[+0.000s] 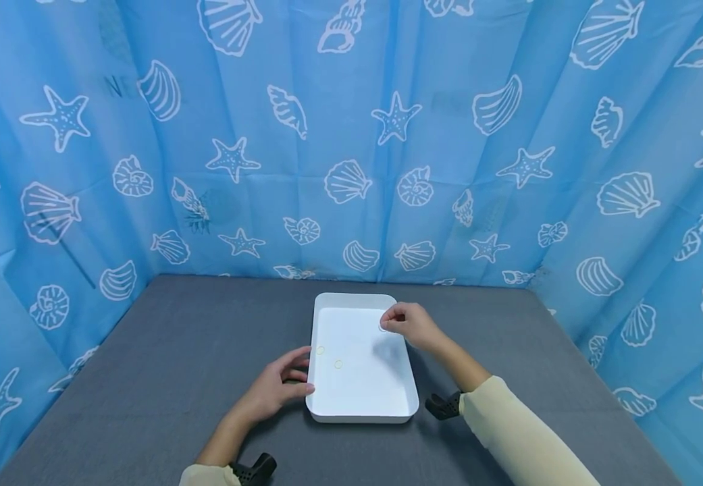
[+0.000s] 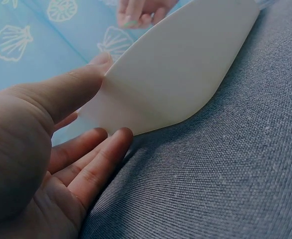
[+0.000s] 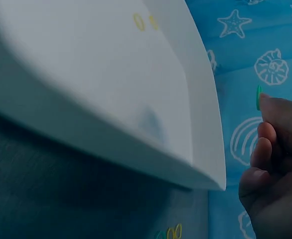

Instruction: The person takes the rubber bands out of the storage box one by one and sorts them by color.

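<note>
A white rectangular tray [image 1: 360,408] lies on the grey cloth. Inside it, toward the left, are two thin yellow rings [image 1: 337,364], also seen in the right wrist view. My left hand [image 1: 281,381] is at the tray's left side; in the left wrist view its thumb and fingertips touch the outer wall and rim [image 2: 161,74], with the fingers fairly straight. Above the tray's far right corner, my right hand [image 1: 408,322] pinches a small green ring [image 3: 259,97] between thumb and forefinger. That ring appears nearly edge-on in the right wrist view.
Beyond the tray in the right wrist view, more small yellow rings [image 3: 175,232] and a green ring [image 3: 160,235] lie on the cloth, partly cut off. A blue shell-print curtain [image 1: 351,202] closes off the back and sides of the grey table [image 1: 217,317].
</note>
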### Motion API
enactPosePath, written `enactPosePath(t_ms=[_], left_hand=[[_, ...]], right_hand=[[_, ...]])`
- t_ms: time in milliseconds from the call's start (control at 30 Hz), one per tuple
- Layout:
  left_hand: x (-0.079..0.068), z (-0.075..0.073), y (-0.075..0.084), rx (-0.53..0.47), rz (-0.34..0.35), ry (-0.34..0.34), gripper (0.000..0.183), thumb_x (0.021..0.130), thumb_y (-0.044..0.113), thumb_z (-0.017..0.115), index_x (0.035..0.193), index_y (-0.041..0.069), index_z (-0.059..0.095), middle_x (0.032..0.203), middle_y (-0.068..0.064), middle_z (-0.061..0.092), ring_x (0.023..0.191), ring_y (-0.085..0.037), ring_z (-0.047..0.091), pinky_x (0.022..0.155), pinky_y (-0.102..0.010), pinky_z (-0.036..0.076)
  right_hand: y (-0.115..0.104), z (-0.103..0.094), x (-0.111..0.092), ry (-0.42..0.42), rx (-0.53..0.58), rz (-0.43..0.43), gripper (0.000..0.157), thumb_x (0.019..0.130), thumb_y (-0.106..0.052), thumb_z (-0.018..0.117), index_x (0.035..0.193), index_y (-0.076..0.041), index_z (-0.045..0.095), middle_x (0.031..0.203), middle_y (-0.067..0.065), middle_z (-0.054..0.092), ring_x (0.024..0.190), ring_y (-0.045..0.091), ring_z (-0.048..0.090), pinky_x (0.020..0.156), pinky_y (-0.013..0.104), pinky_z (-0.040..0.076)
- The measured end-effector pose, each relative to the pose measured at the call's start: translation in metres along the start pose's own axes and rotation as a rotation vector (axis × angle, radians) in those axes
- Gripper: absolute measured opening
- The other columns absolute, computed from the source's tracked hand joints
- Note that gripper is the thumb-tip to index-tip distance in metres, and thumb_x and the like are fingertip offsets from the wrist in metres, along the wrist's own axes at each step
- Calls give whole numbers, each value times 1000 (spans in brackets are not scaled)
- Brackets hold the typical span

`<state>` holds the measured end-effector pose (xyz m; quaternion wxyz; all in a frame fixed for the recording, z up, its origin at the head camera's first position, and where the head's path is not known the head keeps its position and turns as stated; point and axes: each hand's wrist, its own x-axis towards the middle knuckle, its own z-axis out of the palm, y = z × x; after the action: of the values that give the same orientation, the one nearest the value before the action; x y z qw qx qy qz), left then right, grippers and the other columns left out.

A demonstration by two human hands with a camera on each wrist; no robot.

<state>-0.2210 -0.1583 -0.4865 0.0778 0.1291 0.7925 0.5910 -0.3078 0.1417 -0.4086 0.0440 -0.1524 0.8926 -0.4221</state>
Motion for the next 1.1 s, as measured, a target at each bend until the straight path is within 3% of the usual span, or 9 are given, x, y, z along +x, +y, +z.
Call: enactPosePath(t_ms=[433, 1100], left_hand=[[0, -1, 0, -12, -11, -10, 72, 85, 19, 77, 147, 9, 42, 133, -18, 53, 104, -25, 59, 78, -36, 48], [-2, -1, 3, -19, -12, -6, 72, 85, 20, 77, 147, 9, 42, 133, -18, 53, 104, -25, 59, 77, -36, 48]], right_hand=[[40, -20, -33, 159, -46, 1, 4, 92, -6, 67, 93, -2, 67, 84, 5, 61, 72, 18, 51, 63, 32, 44], [85, -16, -41, 169, -147, 63, 5, 87, -2, 70, 83, -2, 68, 74, 1, 59, 67, 14, 50, 62, 32, 42]])
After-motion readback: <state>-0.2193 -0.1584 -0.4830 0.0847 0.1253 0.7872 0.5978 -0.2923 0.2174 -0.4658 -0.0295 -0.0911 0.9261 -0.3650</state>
